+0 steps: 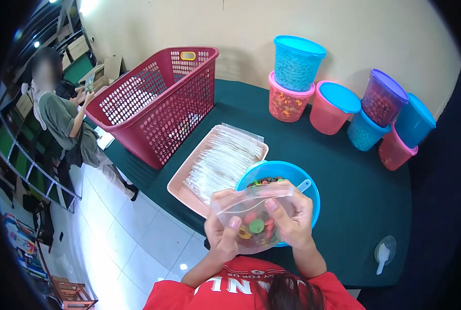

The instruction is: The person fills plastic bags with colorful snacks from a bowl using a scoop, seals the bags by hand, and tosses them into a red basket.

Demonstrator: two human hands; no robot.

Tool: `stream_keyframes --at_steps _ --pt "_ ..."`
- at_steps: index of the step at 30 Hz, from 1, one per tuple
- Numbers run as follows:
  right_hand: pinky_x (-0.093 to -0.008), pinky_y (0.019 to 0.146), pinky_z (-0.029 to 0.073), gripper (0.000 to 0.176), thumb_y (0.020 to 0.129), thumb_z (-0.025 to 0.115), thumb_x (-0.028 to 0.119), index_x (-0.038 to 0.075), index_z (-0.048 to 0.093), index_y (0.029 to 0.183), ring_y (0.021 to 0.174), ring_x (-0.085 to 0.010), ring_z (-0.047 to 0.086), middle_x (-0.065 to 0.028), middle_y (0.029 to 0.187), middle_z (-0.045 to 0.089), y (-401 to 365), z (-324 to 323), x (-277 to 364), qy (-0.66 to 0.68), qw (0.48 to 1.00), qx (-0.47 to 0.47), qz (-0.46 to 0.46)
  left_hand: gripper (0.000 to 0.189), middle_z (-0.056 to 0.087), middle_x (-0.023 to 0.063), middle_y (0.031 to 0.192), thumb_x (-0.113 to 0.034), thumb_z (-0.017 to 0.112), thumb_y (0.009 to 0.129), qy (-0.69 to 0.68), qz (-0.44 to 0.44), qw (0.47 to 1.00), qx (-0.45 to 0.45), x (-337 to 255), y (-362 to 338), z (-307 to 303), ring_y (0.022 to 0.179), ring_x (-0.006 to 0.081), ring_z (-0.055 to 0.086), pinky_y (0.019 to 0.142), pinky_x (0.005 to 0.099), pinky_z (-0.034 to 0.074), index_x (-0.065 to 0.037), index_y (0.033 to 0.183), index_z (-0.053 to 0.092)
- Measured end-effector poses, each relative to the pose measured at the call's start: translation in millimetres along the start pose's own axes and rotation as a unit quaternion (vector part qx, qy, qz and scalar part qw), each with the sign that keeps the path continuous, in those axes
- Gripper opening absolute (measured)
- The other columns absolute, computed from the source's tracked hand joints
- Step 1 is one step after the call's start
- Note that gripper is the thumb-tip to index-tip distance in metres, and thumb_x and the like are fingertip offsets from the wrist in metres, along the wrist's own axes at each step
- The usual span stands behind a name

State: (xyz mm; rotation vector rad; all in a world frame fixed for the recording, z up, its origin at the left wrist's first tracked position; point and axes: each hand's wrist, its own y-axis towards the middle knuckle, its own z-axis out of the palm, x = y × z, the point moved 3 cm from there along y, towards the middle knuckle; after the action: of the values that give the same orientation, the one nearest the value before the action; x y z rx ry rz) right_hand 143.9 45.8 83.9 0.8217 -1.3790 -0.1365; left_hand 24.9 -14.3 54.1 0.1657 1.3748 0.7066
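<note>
A clear zip bag (256, 243) hangs between my two hands, with red, green, yellow and brown pieces inside it. My left hand (224, 222) grips the bag's left edge, thumb on the front. On the other side, my right hand (295, 219) pinches the bag near its top, thumb pressed on the film. Behind the bag sits a blue bowl (314, 199), partly hidden, with small colourful pieces in it and a pale spoon handle (304, 186) at its rim. A pink tray (178, 187) beside the bowl holds a stack of flat clear bags (223, 157).
A maroon perforated basket (181, 103) stands at the back left of the green-covered table (344, 222). Several lidded tubs, including a blue one (297, 64), line the wall side. A white scoop (382, 256) lies in a clear dish at right. Another person (62, 116) stands at left.
</note>
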Motion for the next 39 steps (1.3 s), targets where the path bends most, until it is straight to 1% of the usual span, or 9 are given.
stream_keyframes --at_steps 1,4,7,16,23,26,30,34,39 --pt "-0.0287 0.073 0.042 0.018 0.081 0.054 0.010 -0.002 0.059 0.095 0.077 -0.0167 0.055 -0.0096 0.087 0.057 -5 2 -1 0.048 0.997 -0.024 0.059 0.028 0.048 0.0128 0.100 -0.013 0.052 0.079 -0.045 -0.014 0.997 -0.061 1 0 -3 0.095 0.0176 0.048 0.082 0.0281 0.038 0.006 0.100 0.051" --pt "-0.0286 0.070 0.044 0.020 0.085 0.050 0.013 -0.003 0.058 0.096 0.073 -0.0171 0.057 -0.0113 0.087 0.059 -15 8 -5 0.129 0.980 -0.044 0.143 0.021 0.052 0.0113 0.093 -0.007 0.054 0.078 -0.074 -0.027 0.996 -0.041 3 -5 -13 0.083 0.0155 0.053 0.076 0.0262 0.041 0.006 0.095 0.053" --pt "-0.0273 0.064 0.044 0.020 0.085 0.046 0.011 -0.004 0.060 0.088 0.073 -0.0168 0.057 -0.0121 0.079 0.060 -19 13 -9 0.120 0.984 -0.092 0.091 0.014 0.056 0.0084 0.081 -0.004 0.054 0.078 -0.072 0.018 0.995 -0.068 -3 -5 -16 0.071 0.0123 0.055 0.068 0.0238 0.043 0.005 0.089 0.055" --pt "-0.0266 0.061 0.042 0.013 0.078 0.051 0.007 -0.003 0.059 0.077 0.064 -0.0186 0.055 -0.0121 0.073 0.059 -14 43 -30 0.063 0.997 -0.031 -0.033 0.008 0.051 0.0046 0.071 -0.007 0.050 0.078 0.013 0.018 0.990 -0.143 -4 -9 -48 0.066 0.0083 0.045 0.061 0.0213 0.036 -0.001 0.074 0.050" --pt "-0.0280 0.064 0.045 0.007 0.073 0.059 0.001 -0.002 0.057 0.079 0.066 -0.0199 0.056 -0.0127 0.073 0.059 0 82 -38 0.076 0.997 -0.021 -0.021 0.008 0.056 0.0059 0.071 -0.005 0.054 0.076 -0.010 0.036 0.984 -0.175 1 -3 -86 0.063 0.0083 0.050 0.057 0.0201 0.040 0.002 0.073 0.053" --pt "-0.0272 0.063 0.044 0.007 0.074 0.059 0.001 -0.002 0.057 0.079 0.066 -0.0189 0.056 -0.0122 0.073 0.058 7 93 -45 0.078 0.996 -0.033 0.004 0.010 0.057 0.0072 0.074 -0.005 0.059 0.075 -0.017 0.033 0.988 -0.149 -1 9 -101 0.066 0.0101 0.053 0.059 0.0211 0.042 0.003 0.079 0.055" --pt "-0.0266 0.064 0.043 0.010 0.076 0.057 0.003 -0.002 0.054 0.083 0.069 -0.0170 0.054 -0.0114 0.076 0.056 16 121 -47 0.054 0.998 0.015 -0.003 0.016 0.061 0.0112 0.079 -0.002 0.064 0.072 0.020 0.001 1.000 0.010 -5 33 -122 0.075 0.0150 0.058 0.065 0.0244 0.045 0.004 0.086 0.060" --pt "-0.0260 0.073 0.039 0.024 0.076 0.056 0.003 -0.003 0.046 0.096 0.077 -0.0139 0.049 -0.0106 0.084 0.049 27 151 -56 0.228 0.970 -0.049 0.065 0.011 0.061 0.0114 0.075 0.002 0.062 0.072 0.054 0.004 0.998 0.028 -1 52 -143 0.070 0.0161 0.059 0.063 0.0252 0.046 0.003 0.082 0.062" --pt "-0.0256 0.060 0.043 0.010 0.072 0.062 0.002 -0.001 0.055 0.079 0.065 -0.0165 0.052 -0.0106 0.073 0.052 51 177 -67 0.001 0.999 -0.020 -0.035 0.010 0.061 0.0118 0.074 0.004 0.060 0.071 0.031 0.025 0.998 0.054 0 79 -181 0.068 0.0178 0.059 0.062 0.0254 0.046 0.004 0.081 0.062"
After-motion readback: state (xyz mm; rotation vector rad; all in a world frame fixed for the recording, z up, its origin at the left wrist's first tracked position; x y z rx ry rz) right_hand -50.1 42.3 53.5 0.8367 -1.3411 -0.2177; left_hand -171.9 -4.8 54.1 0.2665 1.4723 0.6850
